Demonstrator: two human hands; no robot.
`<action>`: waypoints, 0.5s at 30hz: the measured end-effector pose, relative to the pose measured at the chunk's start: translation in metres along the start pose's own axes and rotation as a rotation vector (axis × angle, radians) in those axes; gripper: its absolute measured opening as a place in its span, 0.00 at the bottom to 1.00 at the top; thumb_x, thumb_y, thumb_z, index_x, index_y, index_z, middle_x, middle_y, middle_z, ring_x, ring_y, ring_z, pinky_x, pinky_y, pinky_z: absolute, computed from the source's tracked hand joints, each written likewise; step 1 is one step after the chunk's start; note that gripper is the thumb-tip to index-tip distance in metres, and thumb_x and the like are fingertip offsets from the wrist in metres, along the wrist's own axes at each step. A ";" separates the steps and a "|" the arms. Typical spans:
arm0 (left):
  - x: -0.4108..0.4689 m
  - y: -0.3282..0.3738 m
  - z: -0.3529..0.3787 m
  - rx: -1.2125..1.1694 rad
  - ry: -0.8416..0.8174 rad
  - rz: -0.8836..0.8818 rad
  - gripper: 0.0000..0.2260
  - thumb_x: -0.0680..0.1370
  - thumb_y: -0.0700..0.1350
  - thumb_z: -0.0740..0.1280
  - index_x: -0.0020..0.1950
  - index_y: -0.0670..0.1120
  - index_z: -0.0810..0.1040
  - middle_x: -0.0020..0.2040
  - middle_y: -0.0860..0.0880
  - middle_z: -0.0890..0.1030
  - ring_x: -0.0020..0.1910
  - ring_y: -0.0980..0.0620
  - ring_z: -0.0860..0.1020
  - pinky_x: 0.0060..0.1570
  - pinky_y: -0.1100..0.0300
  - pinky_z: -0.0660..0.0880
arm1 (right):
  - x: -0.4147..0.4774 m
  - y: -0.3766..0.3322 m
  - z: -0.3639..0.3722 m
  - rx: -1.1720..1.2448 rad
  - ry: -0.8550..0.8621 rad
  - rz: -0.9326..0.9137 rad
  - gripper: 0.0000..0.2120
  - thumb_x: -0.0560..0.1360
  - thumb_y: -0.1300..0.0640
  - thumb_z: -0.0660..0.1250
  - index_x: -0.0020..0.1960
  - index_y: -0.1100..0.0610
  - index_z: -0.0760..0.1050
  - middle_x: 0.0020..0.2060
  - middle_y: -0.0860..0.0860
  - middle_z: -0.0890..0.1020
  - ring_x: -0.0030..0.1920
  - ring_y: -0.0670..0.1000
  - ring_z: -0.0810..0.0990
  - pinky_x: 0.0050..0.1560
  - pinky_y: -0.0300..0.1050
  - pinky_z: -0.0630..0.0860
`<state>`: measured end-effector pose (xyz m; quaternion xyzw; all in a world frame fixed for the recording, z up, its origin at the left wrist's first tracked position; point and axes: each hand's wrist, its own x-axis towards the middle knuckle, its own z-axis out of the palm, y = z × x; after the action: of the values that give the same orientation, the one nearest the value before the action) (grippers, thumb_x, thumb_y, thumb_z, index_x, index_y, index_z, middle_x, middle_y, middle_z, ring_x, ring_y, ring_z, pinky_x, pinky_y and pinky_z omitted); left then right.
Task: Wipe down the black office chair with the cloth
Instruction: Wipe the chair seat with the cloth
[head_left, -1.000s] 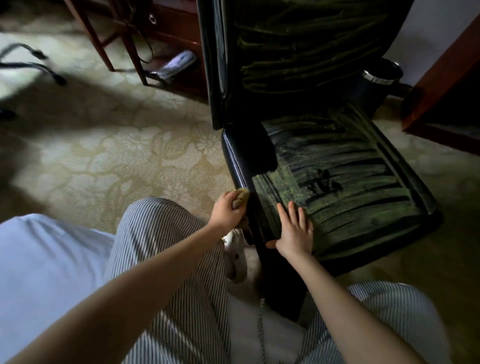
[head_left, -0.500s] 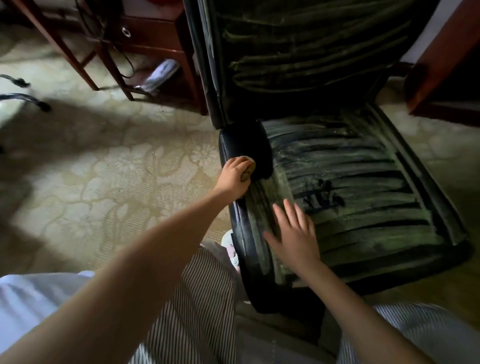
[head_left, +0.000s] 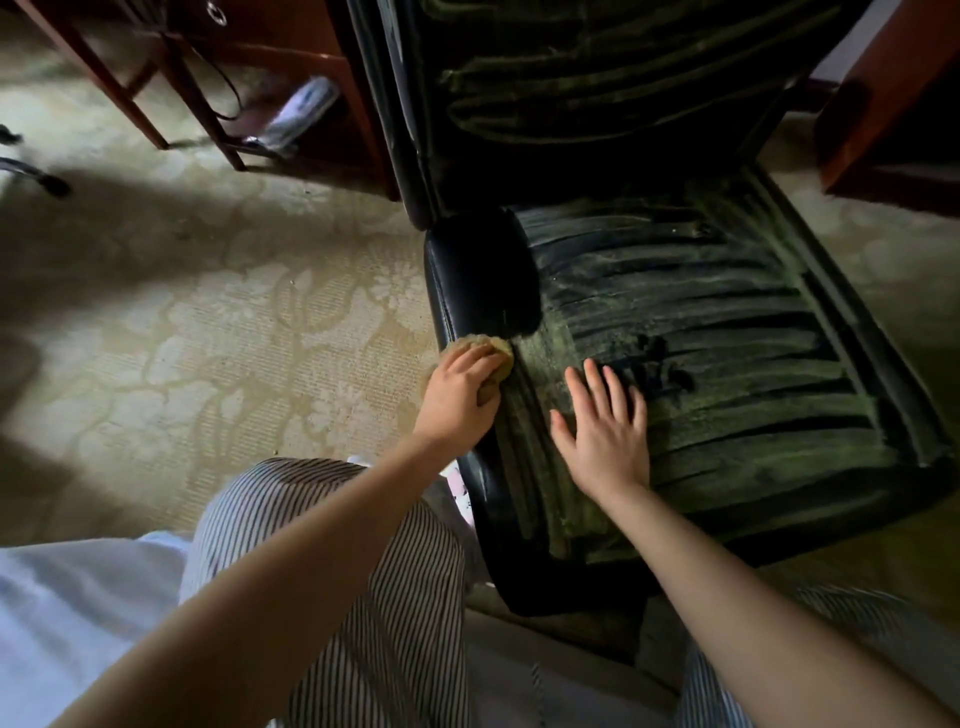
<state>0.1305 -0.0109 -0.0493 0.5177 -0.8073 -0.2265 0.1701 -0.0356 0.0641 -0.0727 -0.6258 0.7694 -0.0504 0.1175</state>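
Note:
The black office chair (head_left: 727, 332) stands in front of me, its ribbed seat and backrest coated in greenish dust. A clean, shiny black patch shows at the seat's back left corner and along its left rim. My left hand (head_left: 457, 389) grips a small yellowish cloth (head_left: 493, 349) and presses it on the seat's left edge, just below the clean patch. My right hand (head_left: 605, 431) lies flat on the seat with its fingers spread, beside the left hand.
Patterned beige carpet (head_left: 234, 332) covers the floor to the left. Dark wooden furniture legs (head_left: 197, 104) and a pale slipper (head_left: 298, 111) stand at the back left. More wooden furniture (head_left: 893, 104) is at the back right. My striped trousers fill the foreground.
My left hand with the cloth slid back along the seat's left edge towards the backrest, then came partway forward again. My right hand stayed flat on the seat.

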 end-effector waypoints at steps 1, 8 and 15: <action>-0.011 0.007 0.002 -0.009 -0.025 -0.015 0.21 0.70 0.36 0.67 0.63 0.43 0.77 0.64 0.43 0.76 0.66 0.41 0.70 0.67 0.57 0.58 | -0.001 0.002 0.000 0.007 0.010 -0.011 0.31 0.76 0.41 0.46 0.72 0.55 0.67 0.72 0.55 0.67 0.72 0.57 0.64 0.69 0.60 0.56; -0.055 0.029 0.001 0.001 -0.172 0.028 0.21 0.67 0.40 0.66 0.61 0.44 0.79 0.61 0.45 0.78 0.60 0.42 0.74 0.62 0.56 0.67 | -0.003 0.009 0.002 0.086 0.078 -0.041 0.28 0.77 0.43 0.49 0.70 0.55 0.69 0.70 0.54 0.69 0.71 0.56 0.67 0.68 0.52 0.50; 0.015 0.033 -0.043 -0.019 -0.086 -0.148 0.18 0.72 0.37 0.67 0.60 0.48 0.79 0.51 0.47 0.82 0.49 0.47 0.80 0.45 0.62 0.73 | -0.004 0.011 0.005 0.133 0.184 -0.077 0.25 0.77 0.48 0.51 0.68 0.58 0.72 0.69 0.54 0.71 0.69 0.55 0.69 0.69 0.50 0.52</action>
<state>0.1215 -0.0205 0.0050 0.5641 -0.7711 -0.2684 0.1229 -0.0445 0.0713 -0.0792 -0.6386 0.7473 -0.1629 0.0856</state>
